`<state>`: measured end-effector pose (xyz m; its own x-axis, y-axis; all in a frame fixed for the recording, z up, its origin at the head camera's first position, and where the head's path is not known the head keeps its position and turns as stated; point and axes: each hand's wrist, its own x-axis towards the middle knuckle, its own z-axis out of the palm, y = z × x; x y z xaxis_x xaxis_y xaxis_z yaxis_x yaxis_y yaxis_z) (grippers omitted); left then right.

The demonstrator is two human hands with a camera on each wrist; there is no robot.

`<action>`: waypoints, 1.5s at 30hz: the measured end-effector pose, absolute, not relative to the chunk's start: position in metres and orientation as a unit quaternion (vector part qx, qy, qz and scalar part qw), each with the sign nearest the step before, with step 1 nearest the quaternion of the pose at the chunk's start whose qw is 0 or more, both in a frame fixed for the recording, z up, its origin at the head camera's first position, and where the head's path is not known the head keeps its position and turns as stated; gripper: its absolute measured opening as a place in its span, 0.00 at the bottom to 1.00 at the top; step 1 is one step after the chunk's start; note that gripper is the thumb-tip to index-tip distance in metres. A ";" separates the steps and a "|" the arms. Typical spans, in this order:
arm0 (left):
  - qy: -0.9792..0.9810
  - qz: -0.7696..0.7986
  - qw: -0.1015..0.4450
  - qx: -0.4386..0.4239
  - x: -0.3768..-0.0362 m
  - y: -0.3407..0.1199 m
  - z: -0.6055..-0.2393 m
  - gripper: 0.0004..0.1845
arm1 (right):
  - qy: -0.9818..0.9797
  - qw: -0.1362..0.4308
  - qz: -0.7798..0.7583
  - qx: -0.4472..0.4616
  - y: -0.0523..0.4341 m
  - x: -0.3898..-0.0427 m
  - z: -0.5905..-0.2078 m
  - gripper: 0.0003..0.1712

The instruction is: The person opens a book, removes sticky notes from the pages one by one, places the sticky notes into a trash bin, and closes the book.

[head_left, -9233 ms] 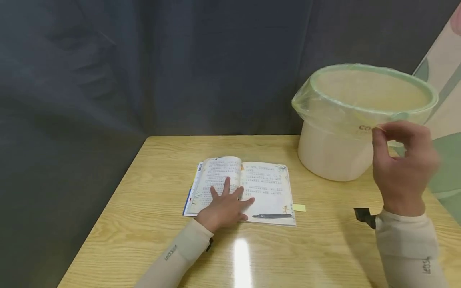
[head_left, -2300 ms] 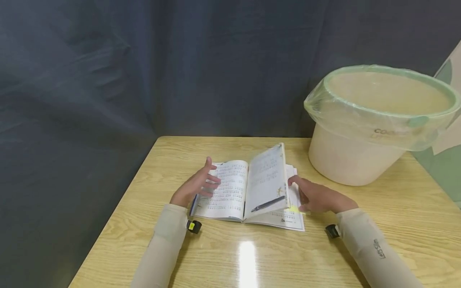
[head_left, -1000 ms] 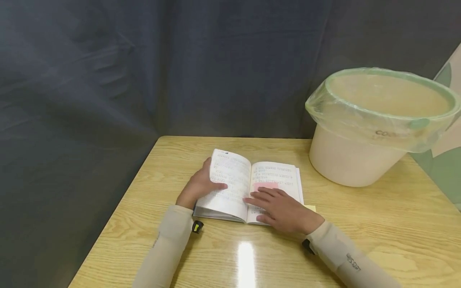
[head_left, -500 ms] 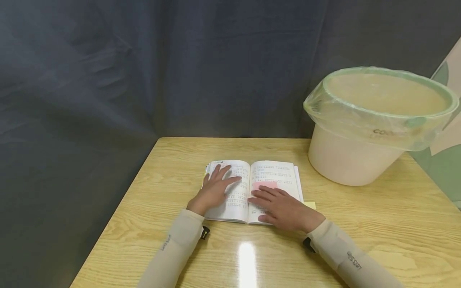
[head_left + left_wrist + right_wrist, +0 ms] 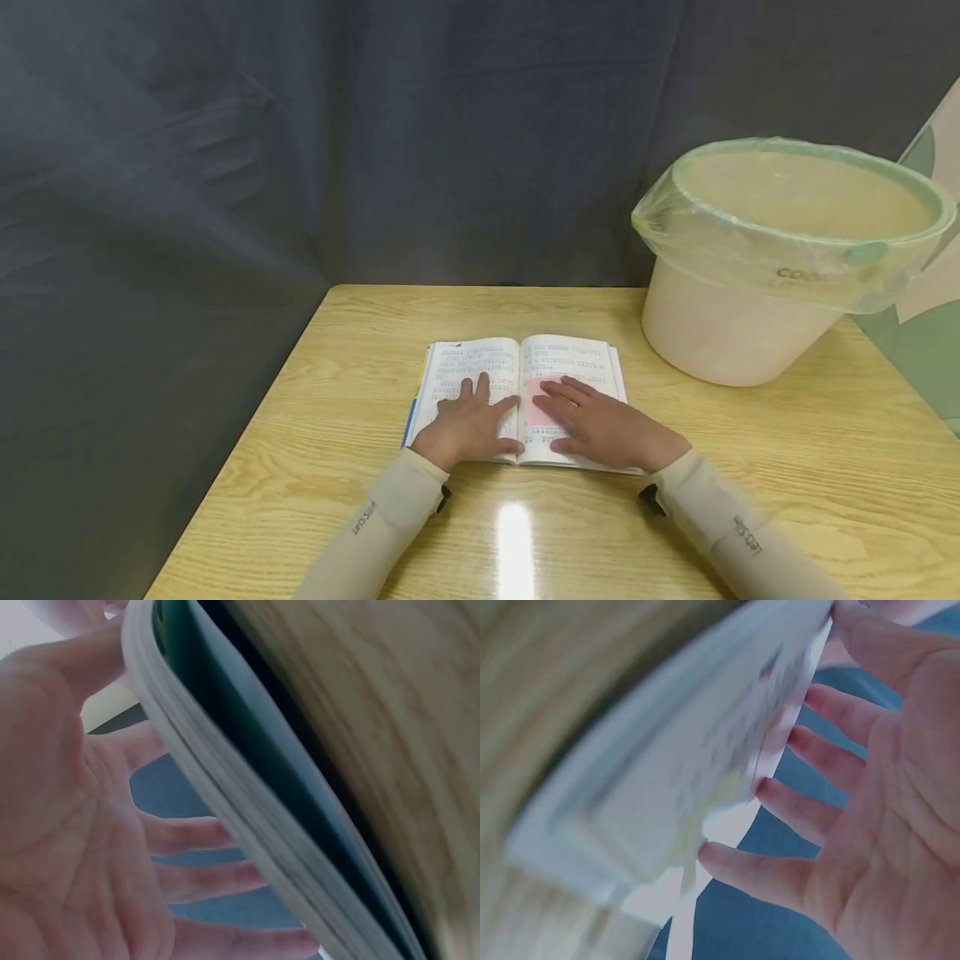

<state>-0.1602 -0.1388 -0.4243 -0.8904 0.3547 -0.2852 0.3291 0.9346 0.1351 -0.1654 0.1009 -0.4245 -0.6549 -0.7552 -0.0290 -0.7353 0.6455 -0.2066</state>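
Observation:
An open book (image 5: pixel 480 360) with printed text lies flat on the wooden table (image 5: pixel 787 467). My left hand (image 5: pixel 468 421) rests flat on its left page, fingers spread and straight. My right hand (image 5: pixel 600 425) lies flat on the right page, its fingertips on a pink sticky note (image 5: pixel 537 394) stuck to that page. In the left wrist view the left hand (image 5: pixel 82 847) shows its palm against the book's page edges (image 5: pixel 247 817) and blue cover. In the right wrist view the right hand (image 5: pixel 870 817) has its straight fingers under the pages (image 5: pixel 682 780).
A cream bucket (image 5: pixel 750 317) lined with a pale green plastic bag (image 5: pixel 787 233) stands at the back right of the table. A dark curtain (image 5: pixel 300 142) hangs behind and to the left. The table's left edge (image 5: pixel 247 433) drops off beside the book.
Pages were turned to a spread with a pink note. The yellow note beside the book's right edge is no longer seen. Both hands slid nearer the book's lower middle and lie flat.

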 end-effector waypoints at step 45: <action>0.955 0.127 0.133 0.231 -0.158 -0.134 -0.430 0.35 | 0.953 0.005 -0.115 -0.280 0.118 -0.178 -0.430 0.19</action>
<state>-0.1583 -0.1339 -0.4305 -0.8583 0.4744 -0.1956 0.4068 0.8614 0.3043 -0.1784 0.1176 -0.4299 -0.8429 -0.5353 0.0556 -0.5332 0.8165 -0.2214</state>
